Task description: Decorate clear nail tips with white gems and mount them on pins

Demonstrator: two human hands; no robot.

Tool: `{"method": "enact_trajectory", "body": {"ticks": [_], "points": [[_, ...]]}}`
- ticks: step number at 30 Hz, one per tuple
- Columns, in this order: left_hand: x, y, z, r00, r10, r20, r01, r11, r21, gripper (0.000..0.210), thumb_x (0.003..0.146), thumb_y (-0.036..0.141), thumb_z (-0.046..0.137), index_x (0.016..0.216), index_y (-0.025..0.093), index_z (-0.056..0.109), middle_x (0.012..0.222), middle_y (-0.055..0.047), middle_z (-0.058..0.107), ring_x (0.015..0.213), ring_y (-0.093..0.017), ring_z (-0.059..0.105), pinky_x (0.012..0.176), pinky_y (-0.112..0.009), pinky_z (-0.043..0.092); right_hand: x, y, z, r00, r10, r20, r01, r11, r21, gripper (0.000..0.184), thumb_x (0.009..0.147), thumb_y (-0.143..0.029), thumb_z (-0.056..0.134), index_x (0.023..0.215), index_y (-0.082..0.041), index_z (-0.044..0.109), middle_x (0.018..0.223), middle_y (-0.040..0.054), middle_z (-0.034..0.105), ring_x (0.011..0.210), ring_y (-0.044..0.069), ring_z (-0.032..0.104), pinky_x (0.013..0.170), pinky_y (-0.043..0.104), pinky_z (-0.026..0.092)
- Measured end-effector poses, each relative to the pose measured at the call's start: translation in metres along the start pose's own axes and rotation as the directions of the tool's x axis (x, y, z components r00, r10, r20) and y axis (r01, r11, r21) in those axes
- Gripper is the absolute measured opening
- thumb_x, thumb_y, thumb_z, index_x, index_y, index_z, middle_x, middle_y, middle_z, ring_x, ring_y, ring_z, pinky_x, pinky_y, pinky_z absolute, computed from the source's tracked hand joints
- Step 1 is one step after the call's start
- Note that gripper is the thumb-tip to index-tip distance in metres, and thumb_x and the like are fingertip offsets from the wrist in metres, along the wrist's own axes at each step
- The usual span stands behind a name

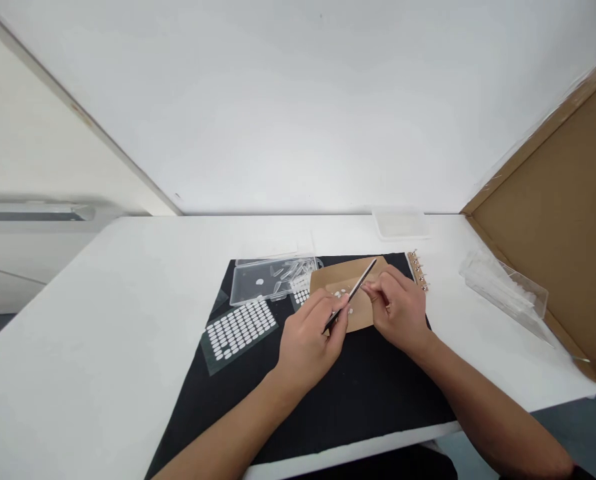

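Observation:
My left hand [311, 333] is closed around the lower end of a slim black nail file [362, 277] with a pale edge, which slants up to the right. Close to the file's right side, my right hand [398, 307] is pinched shut at the fingertips. Whatever tiny piece it holds is too small and covered to name. Beneath both hands lies a brown sheet [361, 319] scattered with small white pieces [342, 293]. Left of it, a clear plastic box [245, 283] contains several clear false nail tips [291, 272].
A dark sheet of white oval stickers [241, 330] lies on the black cloth [373, 387]; another sheet [301, 297] is partly hidden. At right are a strip with metal pegs [418, 270], a clear container [503, 287] and a large cardboard box [553, 220]. A translucent tray [402, 225] stands behind.

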State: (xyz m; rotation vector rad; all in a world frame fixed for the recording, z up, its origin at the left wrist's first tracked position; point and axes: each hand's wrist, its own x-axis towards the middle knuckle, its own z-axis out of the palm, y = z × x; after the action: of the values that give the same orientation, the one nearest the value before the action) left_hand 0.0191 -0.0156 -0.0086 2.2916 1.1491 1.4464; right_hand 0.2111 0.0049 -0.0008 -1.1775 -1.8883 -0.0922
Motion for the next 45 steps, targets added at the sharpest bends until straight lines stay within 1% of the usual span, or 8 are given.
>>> {"method": "enact_trajectory", "body": {"ticks": [5,9,13,24,27,31,35,45], "points": [[0.0005,0.0006,-0.0003,1.0,0.011,0.007,-0.011,1.0,0.007,0.011,0.099,0.008,0.065,0.106,0.016,0.068,0.087,-0.005,0.069,0.079,-0.015,0.066,0.072,-0.025,0.055,0.0024,-0.0006,-0.0015,0.999,0.012,-0.03,-0.013,0.999,-0.036,0.032,0.104,-0.019,0.06,0.076,-0.023,0.045,0.07,-0.0026,0.05,0.058,0.013,0.039,0.057,0.032,0.027],[0.0005,-0.0005,0.0005,1.0,0.018,0.003,-0.018,1.0,0.023,0.012,0.1,0.008,0.064,0.107,0.017,0.068,0.087,-0.005,0.07,0.081,-0.016,0.068,0.072,-0.025,0.056,0.0032,-0.0029,-0.0002,0.997,-0.061,0.049,0.063,0.997,-0.037,0.03,0.104,-0.017,0.057,0.077,-0.023,0.046,0.069,-0.0027,0.053,0.061,0.014,0.045,0.065,0.033,0.03],[-0.0005,-0.0007,0.001,1.0,0.002,-0.009,-0.002,1.0,0.019,0.011,0.1,0.01,0.063,0.106,0.017,0.069,0.088,-0.006,0.07,0.081,-0.016,0.069,0.075,-0.026,0.057,0.005,-0.004,0.0004,1.0,-0.026,-0.013,0.025,0.998,-0.063,0.032,0.105,-0.02,0.059,0.076,-0.022,0.045,0.068,-0.0029,0.054,0.06,0.014,0.044,0.066,0.033,0.029],[0.0005,0.0018,-0.0001,1.0,-0.006,-0.016,0.006,0.999,0.034,0.011,0.101,0.012,0.061,0.103,0.017,0.071,0.083,-0.005,0.071,0.076,-0.016,0.069,0.071,-0.025,0.057,0.0048,-0.0025,0.0005,0.993,-0.05,0.103,0.053,0.998,-0.028,0.03,0.106,-0.021,0.056,0.077,-0.023,0.048,0.068,-0.0023,0.055,0.061,0.015,0.047,0.066,0.035,0.03],[0.0007,0.0025,-0.0004,1.0,-0.006,-0.012,0.006,1.0,0.028,0.01,0.101,0.011,0.062,0.103,0.017,0.07,0.085,-0.005,0.072,0.078,-0.016,0.069,0.072,-0.025,0.057,0.0045,-0.0014,-0.0002,1.0,0.01,0.018,-0.009,0.998,-0.057,0.031,0.106,-0.023,0.057,0.077,-0.023,0.047,0.068,-0.0022,0.055,0.06,0.015,0.046,0.066,0.035,0.03],[0.0004,0.0026,-0.0003,1.0,-0.009,0.001,0.008,0.999,0.032,0.009,0.1,0.011,0.064,0.102,0.016,0.07,0.084,-0.005,0.07,0.078,-0.015,0.068,0.072,-0.025,0.056,0.004,-0.0017,-0.0009,0.992,-0.06,0.108,0.063,0.998,-0.021,0.029,0.105,-0.021,0.058,0.078,-0.023,0.047,0.07,-0.0024,0.056,0.062,0.015,0.048,0.066,0.034,0.03],[-0.0001,0.0025,0.0003,1.0,-0.012,-0.012,0.012,1.0,0.014,0.009,0.1,0.011,0.064,0.104,0.017,0.07,0.087,-0.005,0.071,0.08,-0.016,0.069,0.073,-0.026,0.057,0.0058,-0.0024,-0.0008,1.0,-0.013,0.002,0.013,0.999,-0.045,0.031,0.104,-0.02,0.06,0.077,-0.023,0.045,0.069,-0.0032,0.054,0.059,0.014,0.045,0.065,0.034,0.029],[0.0001,0.0023,0.0005,1.0,-0.004,-0.013,0.005,0.999,0.05,0.01,0.1,0.01,0.063,0.101,0.017,0.07,0.084,-0.005,0.071,0.076,-0.015,0.069,0.07,-0.025,0.057,0.0059,-0.0045,-0.0016,0.988,-0.072,0.138,0.071,0.997,0.009,0.029,0.102,-0.019,0.06,0.076,-0.023,0.048,0.07,-0.0027,0.057,0.062,0.014,0.049,0.066,0.034,0.03]]}}
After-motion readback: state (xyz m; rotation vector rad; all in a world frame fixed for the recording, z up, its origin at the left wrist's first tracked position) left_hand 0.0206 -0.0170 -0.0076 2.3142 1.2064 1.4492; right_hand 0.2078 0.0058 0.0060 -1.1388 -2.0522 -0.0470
